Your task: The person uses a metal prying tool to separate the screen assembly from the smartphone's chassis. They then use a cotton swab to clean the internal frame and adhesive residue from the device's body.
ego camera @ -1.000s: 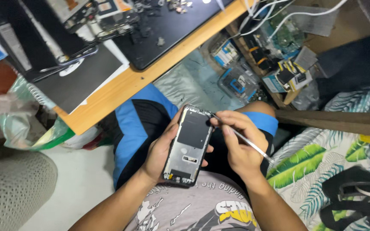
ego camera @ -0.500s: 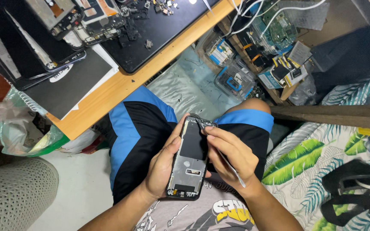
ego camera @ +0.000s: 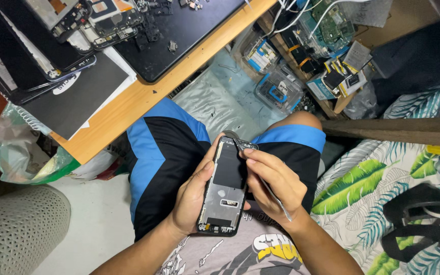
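Note:
I hold an opened phone frame (ego camera: pixel 226 189) over my lap, its bare metal inside and dark panel facing up. My left hand (ego camera: pixel 192 196) grips its left edge from below. My right hand (ego camera: pixel 275 183) pinches thin metal tweezers (ego camera: pixel 271 191), whose tips reach the top right corner of the phone near the camera area. The tweezers' back end sticks out past my palm. My legs in black and blue shorts (ego camera: pixel 171 153) are underneath.
A wooden table edge (ego camera: pixel 128 107) runs above my lap, bearing a black mat (ego camera: pixel 179 35) with phone parts and opened phones. Clear boxes of parts (ego camera: pixel 281 89) sit on the floor ahead. A leaf-print bedsheet (ego camera: pixel 373 188) lies right, a grey perforated stool (ego camera: pixel 16 229) left.
My right hand has turned the tweezers from pointing out to the right to working at the phone's top corner. The view has shifted slightly, and the phone sits lower and nearer.

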